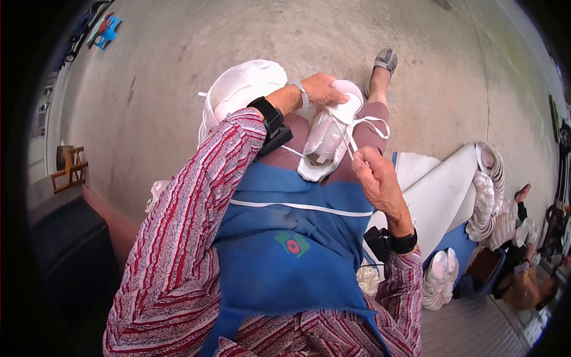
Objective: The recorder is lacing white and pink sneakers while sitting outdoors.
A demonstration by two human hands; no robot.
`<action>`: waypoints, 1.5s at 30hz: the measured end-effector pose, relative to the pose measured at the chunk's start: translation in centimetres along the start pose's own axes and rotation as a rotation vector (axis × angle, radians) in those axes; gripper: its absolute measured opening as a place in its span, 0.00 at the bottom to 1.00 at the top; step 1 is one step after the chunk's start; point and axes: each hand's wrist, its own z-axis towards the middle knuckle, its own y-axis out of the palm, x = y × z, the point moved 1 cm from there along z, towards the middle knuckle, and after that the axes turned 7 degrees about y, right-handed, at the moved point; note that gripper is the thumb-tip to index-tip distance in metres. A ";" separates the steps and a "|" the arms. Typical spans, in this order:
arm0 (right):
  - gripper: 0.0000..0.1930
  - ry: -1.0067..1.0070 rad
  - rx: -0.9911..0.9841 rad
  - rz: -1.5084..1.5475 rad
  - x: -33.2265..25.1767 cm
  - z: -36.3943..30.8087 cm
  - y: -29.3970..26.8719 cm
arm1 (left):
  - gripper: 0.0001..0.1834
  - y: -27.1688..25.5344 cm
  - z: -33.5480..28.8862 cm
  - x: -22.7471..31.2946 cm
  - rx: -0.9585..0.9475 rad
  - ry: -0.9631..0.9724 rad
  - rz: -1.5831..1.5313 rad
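Observation:
A white sneaker (324, 140) rests across my lap, its opening toward me and a pale insole showing inside. My left hand (324, 92) is closed on the far end of the sneaker, by a rounded white and pink part. To its right, my right hand (376, 175) pinches a white shoelace (370, 121), which loops up from the shoe's side. Another thin white lace strand runs out on the sneaker's left. Beneath it lies my blue apron (285, 238), crossed by a white band.
Beyond my left forearm sits a large white bundle (247, 83). White sheeting (440, 184) and stacked white shoes (488, 196) stand at right, with a pair of shoes (440, 276) nearer. Another person (526, 285) is at far right. A wooden stool (70, 169) stands left.

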 end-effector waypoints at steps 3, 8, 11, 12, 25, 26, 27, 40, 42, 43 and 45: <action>0.06 -0.266 0.367 -0.172 0.3 3.0 -0.1 | 0.23 -0.1 0.3 -0.3 -0.013 -0.036 0.110; 0.11 -0.260 0.381 0.199 0.1 7.8 2.9 | 0.29 -0.4 -0.1 -0.2 0.001 -0.083 0.312; 0.11 0.061 0.080 0.688 2.2 8.5 4.7 | 0.29 -0.2 0.5 -0.7 0.012 0.019 0.245; 0.11 0.166 0.161 0.784 2.3 7.9 5.1 | 0.29 -0.3 0.5 -0.4 -0.051 -0.034 0.257; 0.13 0.028 0.503 1.137 1.9 -22.2 -13.8 | 0.30 -1.2 2.0 -2.5 0.122 0.109 0.282; 0.13 -0.078 0.631 1.133 3.3 -25.7 -15.6 | 0.30 -1.3 1.8 -2.3 0.132 0.070 0.299; 0.13 -0.166 0.568 1.096 4.9 -28.9 -17.1 | 0.30 -0.9 2.0 -2.0 0.127 0.037 0.317; 0.11 0.211 0.730 0.024 8.3 -5.9 -6.5 | 0.24 1.2 -1.6 -0.4 0.628 0.195 0.686; 0.09 0.075 0.636 -0.234 4.5 -1.7 -3.3 | 0.21 1.2 -3.8 0.9 0.537 0.084 0.561; 0.09 -0.011 0.631 -0.270 4.2 -0.3 -1.9 | 0.20 1.9 -4.1 0.5 0.499 0.121 0.556; 0.09 -0.119 0.604 -0.356 4.3 2.0 0.1 | 0.23 2.6 -3.9 0.1 0.444 0.056 0.525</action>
